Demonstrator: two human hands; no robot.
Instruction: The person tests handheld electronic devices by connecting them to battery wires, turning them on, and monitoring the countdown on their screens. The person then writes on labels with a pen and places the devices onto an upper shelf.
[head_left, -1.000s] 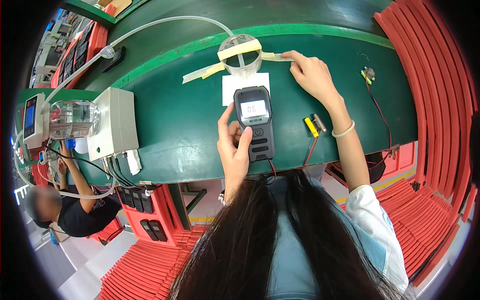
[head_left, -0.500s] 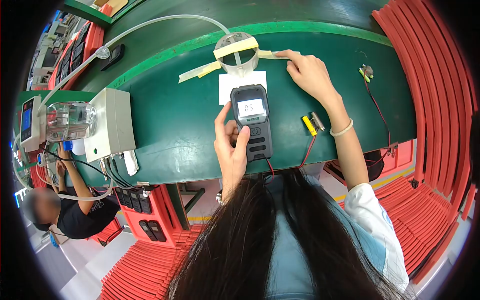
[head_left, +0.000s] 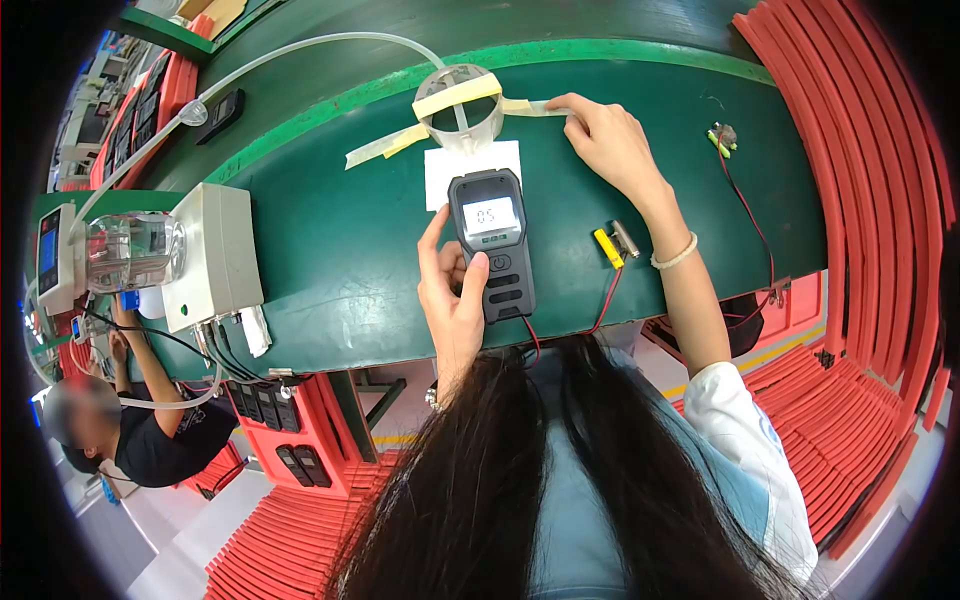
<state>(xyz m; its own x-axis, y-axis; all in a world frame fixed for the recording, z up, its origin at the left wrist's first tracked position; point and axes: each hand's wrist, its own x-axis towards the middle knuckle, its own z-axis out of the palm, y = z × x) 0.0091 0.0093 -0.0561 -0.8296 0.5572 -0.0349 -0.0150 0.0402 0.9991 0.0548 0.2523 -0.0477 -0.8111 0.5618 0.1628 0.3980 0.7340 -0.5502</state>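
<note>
My left hand (head_left: 453, 285) is wrapped round a black handheld meter (head_left: 493, 245), its thumb on the front near the buttons. The lit display shows digits that look like 05. Beyond the meter's top lies a white paper (head_left: 432, 180), and past it stands a clear round container (head_left: 460, 125) with yellow tape (head_left: 458, 96) across it and a tube entering it. My right hand (head_left: 605, 140) has its fingertips at the end of a tape strip (head_left: 530, 108) on the container's right side; the finger and thumb are slightly apart.
A yellow cell and a silver cell (head_left: 624, 239) with red wire lie right of the meter. Farther right is a small wired part (head_left: 722, 138). At left stand a white box (head_left: 215, 250) and a clear jar (head_left: 130, 252). Another person (head_left: 150, 430) works at far left. Red trays (head_left: 840, 150) are stacked right.
The whole view has shifted, so the bench items sit slightly farther left. The meter's reading went from about 06 to 05. Both hands keep nearly the same places relative to the meter and tape.
</note>
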